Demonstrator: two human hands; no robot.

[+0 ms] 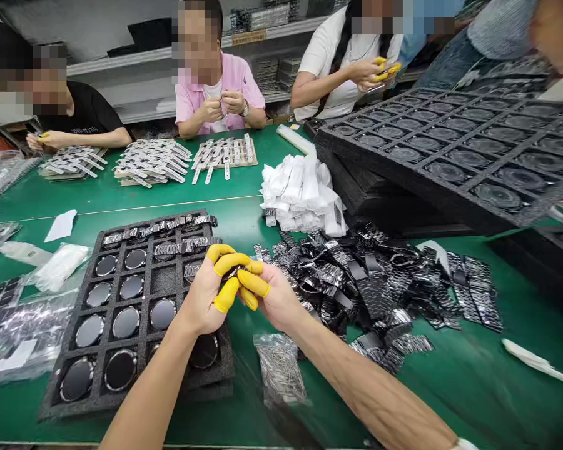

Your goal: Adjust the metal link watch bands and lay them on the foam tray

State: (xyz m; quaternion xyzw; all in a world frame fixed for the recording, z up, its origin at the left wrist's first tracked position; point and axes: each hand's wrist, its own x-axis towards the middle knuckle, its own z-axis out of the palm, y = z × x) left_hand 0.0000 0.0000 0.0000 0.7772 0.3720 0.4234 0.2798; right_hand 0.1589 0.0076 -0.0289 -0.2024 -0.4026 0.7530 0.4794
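Note:
My left hand [209, 292] and my right hand [274, 290], both with yellow finger cots, meet above the right side of a black foam tray [143, 297]. Pinched between their fingertips is a small, dark, shiny watch [234, 271], mostly hidden by the fingers. Round watch heads [126, 322] sit in the tray's square compartments. Along its far rows lie watches with dark metal link bands [169, 226]. Right of my hands spreads a heap of black link watch bands [351, 275]. A clear bag of thin metal pins [281, 369] lies just below my right hand.
White wrapped packets [300, 194] are piled behind the bands. Stacked foam trays of watch heads [450, 137] rise at the right. Plastic bags [28, 325] lie left. Across the green table [234, 212], several people work near piles of white straps [152, 161].

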